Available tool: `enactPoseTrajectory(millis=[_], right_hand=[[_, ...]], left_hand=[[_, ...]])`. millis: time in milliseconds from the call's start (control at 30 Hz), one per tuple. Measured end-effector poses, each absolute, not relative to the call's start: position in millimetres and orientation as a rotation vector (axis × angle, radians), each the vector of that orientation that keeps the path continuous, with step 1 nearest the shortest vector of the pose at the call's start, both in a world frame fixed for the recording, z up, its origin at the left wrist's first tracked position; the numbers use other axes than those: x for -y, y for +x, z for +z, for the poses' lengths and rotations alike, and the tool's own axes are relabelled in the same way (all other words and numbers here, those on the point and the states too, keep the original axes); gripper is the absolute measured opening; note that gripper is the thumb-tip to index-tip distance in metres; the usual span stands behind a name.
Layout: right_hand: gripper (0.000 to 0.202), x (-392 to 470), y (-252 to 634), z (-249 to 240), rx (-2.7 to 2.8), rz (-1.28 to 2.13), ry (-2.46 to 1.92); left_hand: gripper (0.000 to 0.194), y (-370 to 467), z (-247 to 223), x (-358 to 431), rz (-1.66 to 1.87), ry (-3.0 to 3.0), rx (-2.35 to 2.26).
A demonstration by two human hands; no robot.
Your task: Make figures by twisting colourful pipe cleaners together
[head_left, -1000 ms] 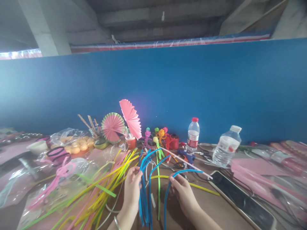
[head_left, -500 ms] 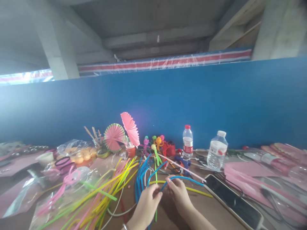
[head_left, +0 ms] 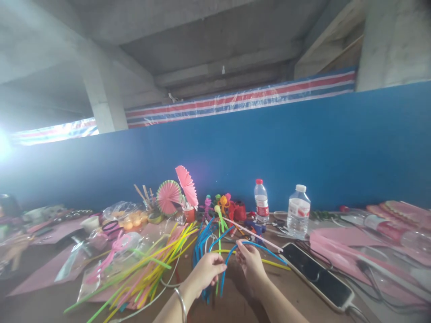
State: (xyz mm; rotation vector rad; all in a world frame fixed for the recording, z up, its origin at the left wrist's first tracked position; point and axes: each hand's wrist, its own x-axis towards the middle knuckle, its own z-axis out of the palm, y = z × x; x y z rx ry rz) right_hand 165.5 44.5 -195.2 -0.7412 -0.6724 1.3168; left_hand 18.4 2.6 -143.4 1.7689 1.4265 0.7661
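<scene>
A long blue pipe cleaner [head_left: 266, 248] arches between my hands. My right hand [head_left: 252, 264] pinches it near the top of the bend, fingers closed. My left hand [head_left: 206, 271] is closed too, its thumb and forefinger meeting on the blue strand where it drops toward the table; the exact contact is hard to make out. The loose end hangs below the left fingertips. Behind the left hand lies a bundle of blue pipe cleaners [head_left: 201, 242]. A small green figure [head_left: 220, 220] with a pale round head stands just beyond my hands.
Yellow, green and pink pipe cleaners [head_left: 158, 264] spread at the left. A phone [head_left: 316, 276] with a cable lies at the right. Two bottles, one red-capped [head_left: 261, 202] and one white-capped [head_left: 299, 213], stand behind, with a blue glue gun [head_left: 257, 229] and pink paper fans [head_left: 169, 197].
My hands have moved slightly apart. More of the blue pipe cleaner's end now hangs below my left fingertips. The view has shifted, bringing more of the table's left side into sight.
</scene>
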Motion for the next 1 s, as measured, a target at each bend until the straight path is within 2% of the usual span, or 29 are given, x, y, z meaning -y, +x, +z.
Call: enactPoseTrajectory(millis=[233, 300, 467, 633, 800, 1000], right_hand=[[0.033, -38.8, 178.2, -202.9, 0.713, 1.242, -0.762], [0.032, -39.6, 178.7, -204.0, 0.728, 1.243, -0.75], [0.031, -46.3, 174.8, -204.5, 0.727, 1.253, -0.714], [0.024, -42.2, 175.3, -201.7, 0.687, 1.304, -0.627], [0.026, -35.3, 183.6, -187.8, 0.593, 1.359, -0.497], [0.02, -32.8, 188.5, -183.1, 0.489, 1.491, -0.293]], left_hand=[[0.011, 6.6, -143.8, -5.8, 0.984, 1.934, -1.785], [0.004, -1.0, -145.2, -11.1, 0.918, 1.958, -1.892], [0.009, -10.2, -150.8, -34.9, 0.748, 2.005, -2.043], [0.008, -8.6, -154.6, -53.2, 0.779, 1.948, -2.032], [0.015, -10.8, -151.7, -52.2, 1.058, 1.796, -1.915], [0.014, -9.3, -146.8, -41.7, 1.323, 1.553, -1.584]])
